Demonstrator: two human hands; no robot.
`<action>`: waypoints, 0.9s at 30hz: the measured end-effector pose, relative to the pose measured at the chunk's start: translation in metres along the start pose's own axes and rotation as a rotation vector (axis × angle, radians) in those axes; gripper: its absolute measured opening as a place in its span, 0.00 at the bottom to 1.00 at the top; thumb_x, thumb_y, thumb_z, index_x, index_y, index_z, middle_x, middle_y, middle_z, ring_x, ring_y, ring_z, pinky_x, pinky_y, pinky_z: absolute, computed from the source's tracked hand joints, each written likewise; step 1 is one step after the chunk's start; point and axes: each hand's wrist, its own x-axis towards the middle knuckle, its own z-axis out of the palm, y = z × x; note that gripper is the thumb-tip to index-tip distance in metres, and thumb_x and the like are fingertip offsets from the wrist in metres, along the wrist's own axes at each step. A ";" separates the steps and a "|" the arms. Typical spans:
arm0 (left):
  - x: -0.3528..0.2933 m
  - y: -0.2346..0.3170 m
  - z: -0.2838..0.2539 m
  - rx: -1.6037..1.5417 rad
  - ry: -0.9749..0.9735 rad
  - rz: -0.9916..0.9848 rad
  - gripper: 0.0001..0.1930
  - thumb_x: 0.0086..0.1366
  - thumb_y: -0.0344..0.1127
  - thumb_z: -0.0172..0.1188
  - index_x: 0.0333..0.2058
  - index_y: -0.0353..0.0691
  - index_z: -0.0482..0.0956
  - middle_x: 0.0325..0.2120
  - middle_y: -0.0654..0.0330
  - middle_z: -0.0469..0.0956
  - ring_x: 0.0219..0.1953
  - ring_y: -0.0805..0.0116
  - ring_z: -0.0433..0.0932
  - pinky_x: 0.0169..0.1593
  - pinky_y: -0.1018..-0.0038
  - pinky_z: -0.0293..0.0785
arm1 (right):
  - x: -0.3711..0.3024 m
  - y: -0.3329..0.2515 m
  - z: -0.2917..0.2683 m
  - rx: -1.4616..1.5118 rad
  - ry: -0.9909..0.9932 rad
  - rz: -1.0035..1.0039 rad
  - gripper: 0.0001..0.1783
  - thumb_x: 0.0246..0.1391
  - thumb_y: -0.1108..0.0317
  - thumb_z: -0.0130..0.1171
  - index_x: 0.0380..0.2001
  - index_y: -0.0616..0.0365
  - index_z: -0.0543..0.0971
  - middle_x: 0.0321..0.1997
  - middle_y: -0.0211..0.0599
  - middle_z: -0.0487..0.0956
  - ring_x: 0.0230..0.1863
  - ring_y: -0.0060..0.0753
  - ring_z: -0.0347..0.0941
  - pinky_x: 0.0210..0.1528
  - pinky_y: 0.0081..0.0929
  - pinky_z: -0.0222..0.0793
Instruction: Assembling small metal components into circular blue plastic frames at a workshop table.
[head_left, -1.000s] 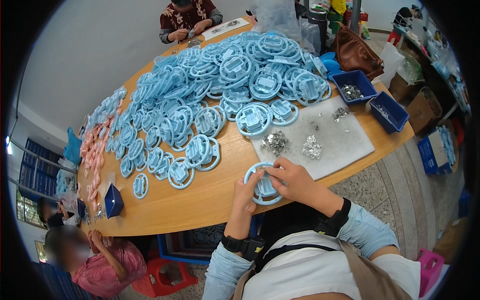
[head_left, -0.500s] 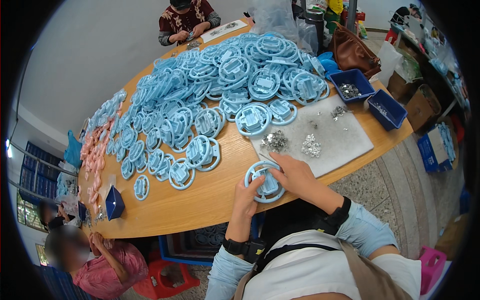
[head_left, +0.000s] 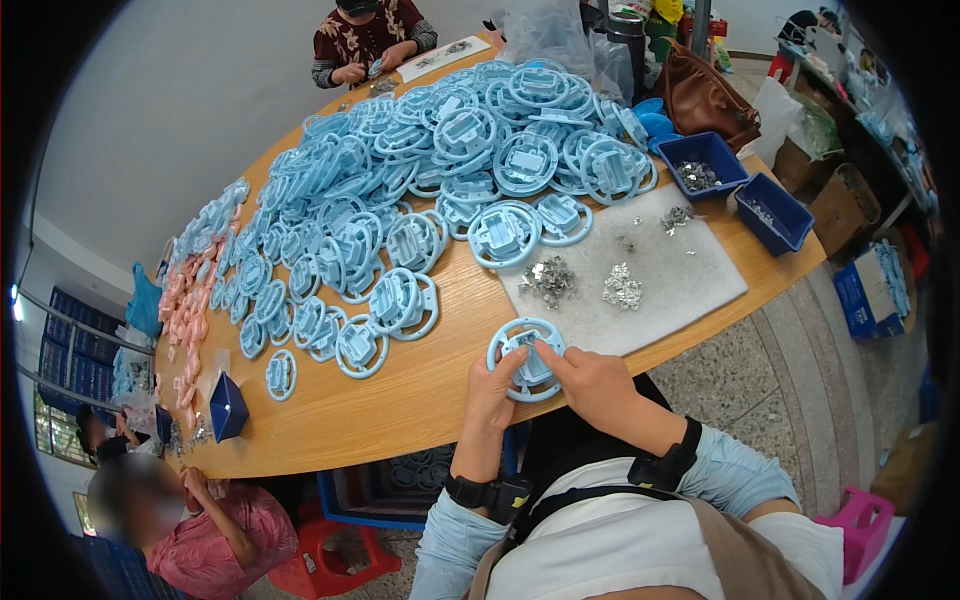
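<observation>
Fingers [head_left: 512,361] of the left hand [head_left: 487,396] are closed on the left side of a light blue ring-shaped part [head_left: 537,373], the thumb lying over the rim and reaching in toward the middle plate. From my remote seat I see the right hand [head_left: 592,378] bent in from the right, thumb and forefinger brought to the plate's upper right; whether they pinch a small piece there, I cannot tell. The part sits between the two hands, its face tilted up to me, at the tabletop's [head_left: 440,405] near edge and just beside the near left corner of a pale board [head_left: 685,290]. On that board, beyond the fingers, I have a dark silver pile [head_left: 548,281] near the left edge and a brighter pile [head_left: 622,289] to its right. A heap of similar blue parts [head_left: 465,135] spreads toward the tabletop's far edge, and two dark blue trays [head_left: 790,240] stand by its right edge.
</observation>
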 end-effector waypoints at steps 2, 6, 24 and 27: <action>0.000 -0.001 0.000 -0.007 -0.005 0.003 0.14 0.54 0.27 0.59 0.40 0.33 0.72 0.31 0.62 0.75 0.32 0.75 0.75 0.34 0.80 0.73 | -0.001 0.000 0.000 -0.009 0.002 -0.013 0.28 0.42 0.72 0.51 0.52 0.55 0.67 0.23 0.34 0.71 0.22 0.34 0.73 0.21 0.30 0.67; -0.001 0.000 0.000 0.008 -0.003 0.005 0.14 0.54 0.28 0.59 0.39 0.33 0.72 0.31 0.62 0.75 0.31 0.76 0.75 0.34 0.80 0.72 | -0.001 -0.005 0.000 -0.054 0.004 -0.028 0.28 0.42 0.72 0.51 0.52 0.57 0.67 0.24 0.35 0.71 0.22 0.34 0.73 0.22 0.28 0.67; -0.001 0.001 -0.003 0.079 -0.026 -0.032 0.12 0.56 0.30 0.57 0.39 0.34 0.72 0.33 0.61 0.76 0.34 0.74 0.74 0.37 0.78 0.72 | 0.009 -0.009 -0.006 -0.153 -0.071 -0.090 0.28 0.41 0.71 0.54 0.50 0.63 0.67 0.23 0.37 0.73 0.18 0.34 0.72 0.19 0.25 0.69; -0.006 0.000 -0.004 -0.030 -0.026 -0.017 0.14 0.56 0.29 0.57 0.41 0.35 0.71 0.35 0.60 0.75 0.36 0.72 0.75 0.41 0.75 0.72 | 0.001 0.011 -0.002 0.132 0.074 -0.121 0.27 0.43 0.73 0.54 0.51 0.59 0.68 0.24 0.36 0.73 0.18 0.34 0.71 0.20 0.25 0.67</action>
